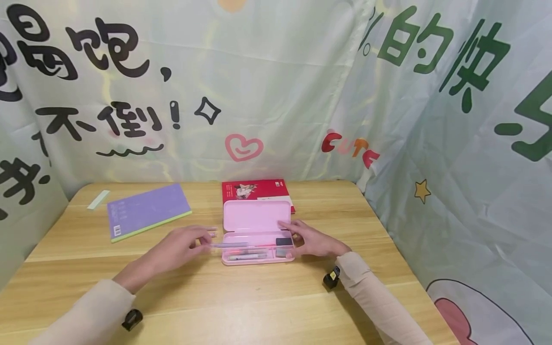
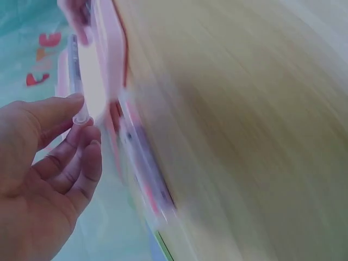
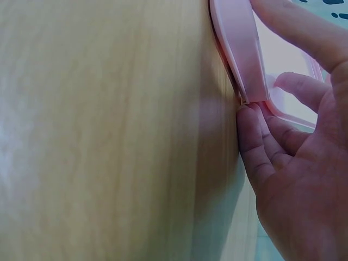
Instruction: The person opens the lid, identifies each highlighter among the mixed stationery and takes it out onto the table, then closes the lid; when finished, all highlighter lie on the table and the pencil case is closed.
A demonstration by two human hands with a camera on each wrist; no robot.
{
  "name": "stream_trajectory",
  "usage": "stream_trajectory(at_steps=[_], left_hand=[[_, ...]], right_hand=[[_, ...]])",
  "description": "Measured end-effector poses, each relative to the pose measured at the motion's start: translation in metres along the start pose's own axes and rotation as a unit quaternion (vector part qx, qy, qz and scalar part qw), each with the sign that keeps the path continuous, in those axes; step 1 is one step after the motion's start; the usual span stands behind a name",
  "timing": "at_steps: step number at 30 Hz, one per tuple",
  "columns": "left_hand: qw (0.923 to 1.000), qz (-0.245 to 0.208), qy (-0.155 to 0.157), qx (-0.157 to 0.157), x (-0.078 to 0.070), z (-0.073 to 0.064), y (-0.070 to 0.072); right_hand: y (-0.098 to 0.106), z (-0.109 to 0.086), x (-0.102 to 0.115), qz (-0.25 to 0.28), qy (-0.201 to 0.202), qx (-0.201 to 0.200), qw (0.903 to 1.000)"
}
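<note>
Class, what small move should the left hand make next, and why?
Probably lower the pen into the pencil case: the left hand pinches it pointing over the case, the lid is open, and the right hand touches the case.

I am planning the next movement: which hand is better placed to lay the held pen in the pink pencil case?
Likely the left hand: it pinches the pen, whose far end reaches over the open pencil case. The right hand holds the case's right end, perhaps steadying it.
</note>
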State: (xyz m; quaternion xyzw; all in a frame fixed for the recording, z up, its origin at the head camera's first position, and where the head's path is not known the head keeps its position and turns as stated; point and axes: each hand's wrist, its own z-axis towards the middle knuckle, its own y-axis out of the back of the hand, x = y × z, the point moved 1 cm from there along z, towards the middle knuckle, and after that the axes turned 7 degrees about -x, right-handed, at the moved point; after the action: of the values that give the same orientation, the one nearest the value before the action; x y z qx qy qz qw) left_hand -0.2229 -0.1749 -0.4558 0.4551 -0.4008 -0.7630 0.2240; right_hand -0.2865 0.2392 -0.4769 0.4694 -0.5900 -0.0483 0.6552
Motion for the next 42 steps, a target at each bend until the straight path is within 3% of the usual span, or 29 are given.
stream_trajectory(at_steps=[8,16,25,42], left_hand=[[0.9987,0.047,0.003,-0.018,0.032,-0.034,0.019],[0.9980,0.057,-0.011,-0.025,0.046,-0.050,0.024],[0.9981,0.060,-0.010,-0.007,0.052,-0.058,0.022],[0.9978,0.062,-0.022,-0.004,0.055,-0.059,0.020]], right_hand=[[0.000,0.002,-0.003,-0.004,-0.002,0.002,1.0000],[-0.001,0.001,-0.002,-0.001,-0.004,0.001,1.0000],[-0.001,0.001,0.000,-0.001,-0.003,0.001,1.0000],[0.000,0.001,0.001,0.005,0.000,0.003,1.0000]])
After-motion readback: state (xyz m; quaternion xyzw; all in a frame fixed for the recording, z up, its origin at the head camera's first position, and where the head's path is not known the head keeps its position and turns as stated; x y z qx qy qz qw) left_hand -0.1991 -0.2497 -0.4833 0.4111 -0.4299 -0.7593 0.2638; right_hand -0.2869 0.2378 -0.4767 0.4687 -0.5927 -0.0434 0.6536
